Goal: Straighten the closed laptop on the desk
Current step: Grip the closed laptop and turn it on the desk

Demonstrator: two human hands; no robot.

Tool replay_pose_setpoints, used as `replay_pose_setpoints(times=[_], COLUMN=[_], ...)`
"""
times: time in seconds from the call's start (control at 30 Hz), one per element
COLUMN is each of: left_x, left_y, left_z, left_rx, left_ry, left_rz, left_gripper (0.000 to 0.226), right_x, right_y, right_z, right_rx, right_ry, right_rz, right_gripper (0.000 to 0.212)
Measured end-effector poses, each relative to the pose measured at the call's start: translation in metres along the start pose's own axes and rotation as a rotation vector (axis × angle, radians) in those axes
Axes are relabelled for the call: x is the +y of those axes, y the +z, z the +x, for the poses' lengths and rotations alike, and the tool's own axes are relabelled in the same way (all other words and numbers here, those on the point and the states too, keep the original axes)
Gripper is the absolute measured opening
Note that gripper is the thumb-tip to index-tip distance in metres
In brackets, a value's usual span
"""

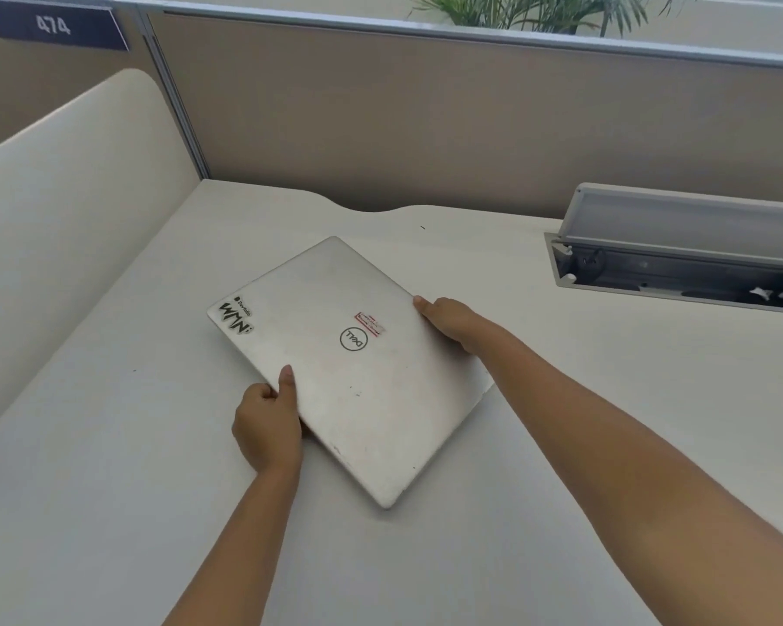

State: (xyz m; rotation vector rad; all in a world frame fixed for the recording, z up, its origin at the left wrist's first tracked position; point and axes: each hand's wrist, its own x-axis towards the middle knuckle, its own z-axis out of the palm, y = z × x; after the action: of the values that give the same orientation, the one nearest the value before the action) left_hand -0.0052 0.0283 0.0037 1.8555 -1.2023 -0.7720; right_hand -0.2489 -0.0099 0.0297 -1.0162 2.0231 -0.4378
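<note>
A closed silver laptop (335,354) with a round logo and stickers on its lid lies skewed on the white desk (109,445), one corner pointing away from me. My left hand (267,422) grips its near-left long edge, thumb on the lid. My right hand (448,323) holds the opposite far-right edge, thumb on top, and my right forearm hides part of that edge. The near-right corner looks slightly raised off the desk.
An open cable tray (679,273) with a raised grey flap is set into the desk at the right. Beige partition walls (380,128) close the back, a cream curved divider (64,196) the left. A plant (539,11) stands behind the partition.
</note>
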Motion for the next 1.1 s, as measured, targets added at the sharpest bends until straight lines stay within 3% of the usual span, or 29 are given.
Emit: replay_pose_setpoints(times=[0.3, 0.67, 0.87, 1.1], left_x=[-0.003, -0.011, -0.012, -0.021], left_y=[-0.001, -0.016, -0.022, -0.023], left_z=[-0.046, -0.119, -0.160, -0.198], left_rx=[-0.104, -0.253, -0.307, -0.411], left_ry=[-0.044, -0.116, -0.116, -0.188], left_rz=[-0.080, -0.111, -0.111, -0.194], left_gripper=[0.045, 0.047, 0.043, 0.042], right_x=[0.045, 0.100, 0.131, 0.154], right_y=[-0.016, -0.030, -0.038, -0.045], right_z=[-0.033, -0.106, -0.134, -0.159], right_rx=[0.021, 0.111, 0.140, 0.164], right_ry=[0.108, 0.150, 0.102, 0.106], right_rz=[0.090, 0.017, 0.070, 0.053], right_gripper=[0.058, 0.075, 0.056, 0.052])
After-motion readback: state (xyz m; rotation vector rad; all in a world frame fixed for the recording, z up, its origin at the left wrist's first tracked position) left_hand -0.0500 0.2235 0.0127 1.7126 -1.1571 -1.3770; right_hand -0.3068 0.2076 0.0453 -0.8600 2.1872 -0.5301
